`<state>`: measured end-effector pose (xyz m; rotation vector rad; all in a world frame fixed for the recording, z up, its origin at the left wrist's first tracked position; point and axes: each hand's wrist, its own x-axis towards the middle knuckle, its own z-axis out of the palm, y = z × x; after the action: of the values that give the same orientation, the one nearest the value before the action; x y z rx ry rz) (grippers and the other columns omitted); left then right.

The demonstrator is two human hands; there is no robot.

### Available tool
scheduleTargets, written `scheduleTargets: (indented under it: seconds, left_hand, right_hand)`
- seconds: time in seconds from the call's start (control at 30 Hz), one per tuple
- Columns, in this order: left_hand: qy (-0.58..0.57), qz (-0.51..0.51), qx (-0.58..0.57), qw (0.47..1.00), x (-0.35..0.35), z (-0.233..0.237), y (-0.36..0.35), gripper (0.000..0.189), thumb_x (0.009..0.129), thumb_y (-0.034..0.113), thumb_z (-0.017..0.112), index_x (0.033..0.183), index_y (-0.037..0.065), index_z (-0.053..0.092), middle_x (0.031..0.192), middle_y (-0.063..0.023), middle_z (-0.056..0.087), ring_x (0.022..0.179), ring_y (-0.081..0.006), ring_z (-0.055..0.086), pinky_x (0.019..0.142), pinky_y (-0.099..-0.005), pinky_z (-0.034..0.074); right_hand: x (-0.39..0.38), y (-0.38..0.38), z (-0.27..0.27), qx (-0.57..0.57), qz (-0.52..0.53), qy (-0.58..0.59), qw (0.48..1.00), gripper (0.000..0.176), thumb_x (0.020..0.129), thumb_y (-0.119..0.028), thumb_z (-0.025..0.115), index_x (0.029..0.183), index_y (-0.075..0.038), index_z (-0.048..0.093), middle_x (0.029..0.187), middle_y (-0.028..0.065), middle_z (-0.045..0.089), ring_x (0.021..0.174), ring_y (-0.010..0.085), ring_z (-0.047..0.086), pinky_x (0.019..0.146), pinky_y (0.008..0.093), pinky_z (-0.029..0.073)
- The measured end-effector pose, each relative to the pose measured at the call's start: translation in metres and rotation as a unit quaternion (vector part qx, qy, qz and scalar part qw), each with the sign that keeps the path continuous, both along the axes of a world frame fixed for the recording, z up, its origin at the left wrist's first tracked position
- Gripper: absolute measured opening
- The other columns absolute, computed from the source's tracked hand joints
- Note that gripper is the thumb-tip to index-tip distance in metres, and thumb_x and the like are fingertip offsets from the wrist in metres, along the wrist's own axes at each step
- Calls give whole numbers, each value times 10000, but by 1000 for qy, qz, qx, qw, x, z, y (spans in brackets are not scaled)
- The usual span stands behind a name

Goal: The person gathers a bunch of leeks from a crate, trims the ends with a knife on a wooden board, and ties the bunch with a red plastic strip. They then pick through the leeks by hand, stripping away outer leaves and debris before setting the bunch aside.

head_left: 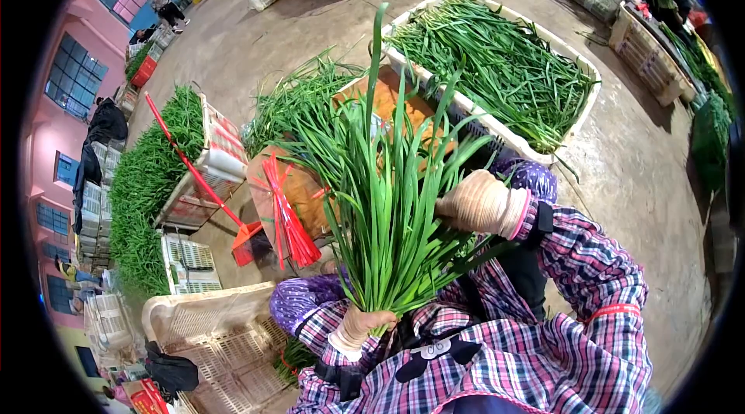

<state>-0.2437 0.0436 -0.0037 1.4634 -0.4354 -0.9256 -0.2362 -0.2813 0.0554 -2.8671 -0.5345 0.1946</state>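
Across the concrete floor (636,181), a white crate (497,128) is seen filled with long greens (497,57). Nearer, a brown board (310,212) is partly covered by leaves. Before the body, a leafy bunch (388,212) is held upright. Beside it, red strips (287,220) are laid on the board. Its leaves are touched by the right hand (483,203), whose grip cannot be told; its stem ends are clasped by the left hand (363,324).
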Motion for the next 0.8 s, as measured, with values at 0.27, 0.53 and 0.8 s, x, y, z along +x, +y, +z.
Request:
scheduleTargets:
  seconds: [0.27,0.53,0.8]
  left_hand:
    - [25,14,18,999,-3,-2,6,73,747,-7,637,805,-46,615,698,-102,627,572,-181,603,502,-287,477]
    - [58,-5,8,998,0,-11,8,143,739,-10,640,876,-46,617,724,-108,634,581,-188,606,514,-294,491]
    - [32,9,32,999,-3,-6,7,153,729,11,636,873,-40,617,713,-94,634,572,-180,603,505,-283,477]
  right_hand:
    - [-4,20,6,-12,17,141,990,267,792,-341,586,953,-132,633,730,103,639,738,318,644,635,441,507]
    - [-22,39,0,49,61,49,996,214,788,-331,607,818,-120,588,657,70,576,622,294,589,550,404,454]
    - [-26,46,-5,66,79,22,994,266,804,-396,554,886,-167,661,620,68,600,588,296,607,507,432,458]
